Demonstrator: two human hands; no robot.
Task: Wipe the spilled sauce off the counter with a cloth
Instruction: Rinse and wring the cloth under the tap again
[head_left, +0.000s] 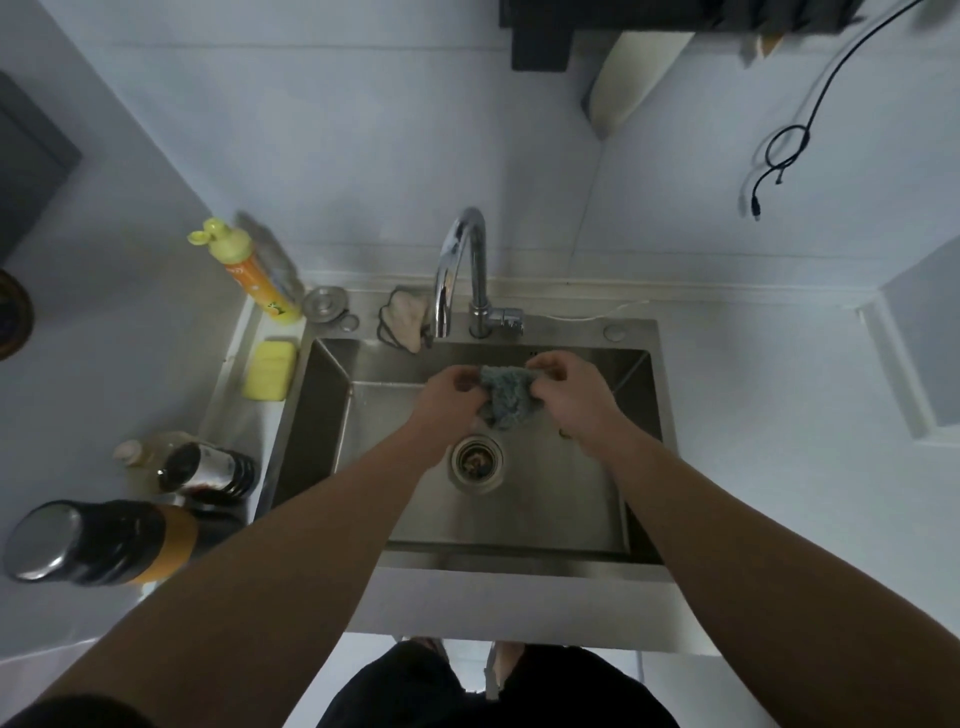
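Wide white counter (753, 415) all round, and set in it the steel sink (582, 499), where the action is. Chrome tap (462, 270) arches over the basin, no water visible from it that I can make out. Both arms reach in over the bowl. The left hand (441, 397) and the right hand (569, 389) are close together, each pinching an end of the grey-blue cloth (506, 397), which hangs bunched between them above the drain (477, 458). This reads as the prep step: rinsing or wringing the cloth, wiping not yet begun. Left of the sink stands a dark sauce bottle (208, 467) with a dark smear at its base, likely the spill. Next move, by my reckoning: squeeze the cloth out, carry it left, press it flat there.
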